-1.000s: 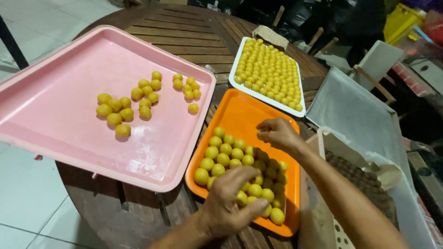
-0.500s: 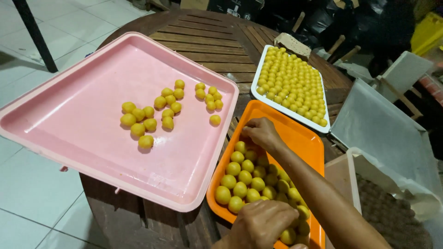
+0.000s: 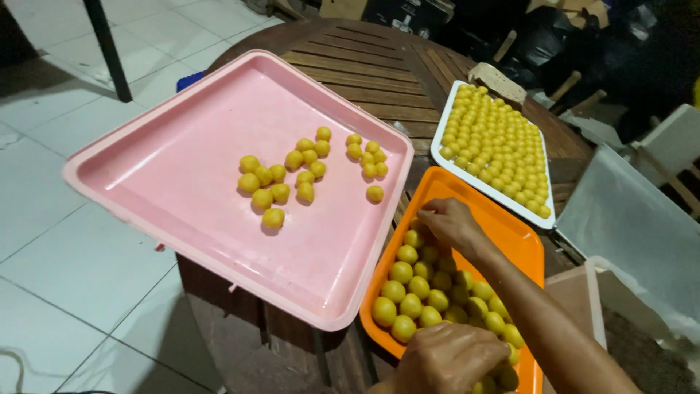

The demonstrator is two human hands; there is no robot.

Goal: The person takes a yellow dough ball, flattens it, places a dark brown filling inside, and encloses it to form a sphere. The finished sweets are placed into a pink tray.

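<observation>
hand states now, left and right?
Left hand: curled over small round yellow dough balls in the orange plastic tray; grip cannot be told.
Right hand: fingers pinched among them; cannot be told.

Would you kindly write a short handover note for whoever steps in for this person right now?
Left hand: curled over yellow dough balls at the near end of the orange rectangular plastic tray; whether it grips any cannot be told.
Right hand: fingers bunched on balls at that tray's far end.
Large pink plastic tray: overhangs the round wooden slatted table and holds a loose cluster of yellow balls.
White rectangular tray: packed with neat rows of small yellow balls.
Done: some balls lie on the pink tray.
Left: many balls remain piled in the orange tray.
</observation>
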